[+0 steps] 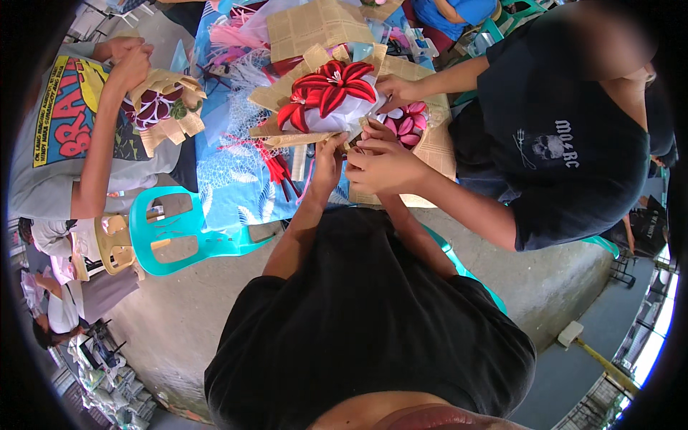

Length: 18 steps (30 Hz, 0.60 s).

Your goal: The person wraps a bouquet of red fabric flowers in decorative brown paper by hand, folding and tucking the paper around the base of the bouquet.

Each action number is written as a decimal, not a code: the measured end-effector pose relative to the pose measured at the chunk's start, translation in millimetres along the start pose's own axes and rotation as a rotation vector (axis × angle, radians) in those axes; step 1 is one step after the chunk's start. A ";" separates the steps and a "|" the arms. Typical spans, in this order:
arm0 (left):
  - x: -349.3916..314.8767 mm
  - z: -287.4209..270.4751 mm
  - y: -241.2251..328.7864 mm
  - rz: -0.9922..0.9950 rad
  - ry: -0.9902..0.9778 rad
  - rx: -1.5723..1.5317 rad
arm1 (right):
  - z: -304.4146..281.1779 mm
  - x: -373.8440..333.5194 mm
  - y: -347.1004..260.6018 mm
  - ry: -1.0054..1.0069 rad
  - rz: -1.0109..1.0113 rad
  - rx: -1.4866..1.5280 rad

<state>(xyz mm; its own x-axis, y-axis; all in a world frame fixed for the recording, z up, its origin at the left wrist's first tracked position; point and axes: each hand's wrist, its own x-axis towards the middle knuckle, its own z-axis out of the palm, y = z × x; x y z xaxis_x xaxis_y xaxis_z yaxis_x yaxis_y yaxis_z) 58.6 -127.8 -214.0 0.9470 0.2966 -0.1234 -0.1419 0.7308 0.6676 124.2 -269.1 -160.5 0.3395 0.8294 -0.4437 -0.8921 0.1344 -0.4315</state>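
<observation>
A bouquet of red fabric-like flowers point(334, 89) with white inner wrap point(326, 120) and printed tan wrapping paper point(299, 138) lies on the table before me. My left hand point(328, 163) is closed on the paper's lower edge, fingers pinching near the bouquet's base. Most of my right hand point(377, 132) is hidden behind a co-worker's hand point(387, 166); it is close to the base, but its grip cannot be made out. The co-worker's other hand point(398, 91) touches the bouquet's right side. A pink flower bunch point(408, 123) lies just beyond.
A blue patterned cloth point(247, 190) covers the table, with red stems point(278, 170) and white netting point(233, 140) on it. At left, a teal chair point(154, 233) stands by the table, and another person holds a maroon bouquet point(154, 107). The co-worker in black point(552, 136) leans in from the right.
</observation>
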 end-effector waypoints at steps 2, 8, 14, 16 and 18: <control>-2.8 3.8 5.7 0.024 -0.011 0.023 | -0.5 1.1 -2.5 0.065 -0.014 -0.085; -14.0 36.6 28.1 0.051 0.047 0.137 | 25.8 10.1 28.3 0.631 -1.122 -0.695; -13.9 22.8 22.1 0.031 0.079 0.156 | 32.5 8.3 26.3 0.679 -1.121 -0.690; -14.5 17.8 20.9 -0.021 0.075 0.146 | 31.2 8.0 27.1 0.686 -1.089 -0.683; -15.4 13.7 19.5 -0.027 0.066 0.142 | 33.3 5.8 27.5 0.697 -1.053 -0.691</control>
<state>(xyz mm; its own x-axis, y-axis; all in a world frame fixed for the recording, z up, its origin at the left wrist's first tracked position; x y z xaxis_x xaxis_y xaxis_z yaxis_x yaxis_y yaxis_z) 45.2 -126.6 -189.0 0.9283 0.3211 -0.1877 -0.0700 0.6465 0.7597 91.7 -242.5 -148.8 0.9918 0.0552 0.1155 0.1126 0.0539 -0.9922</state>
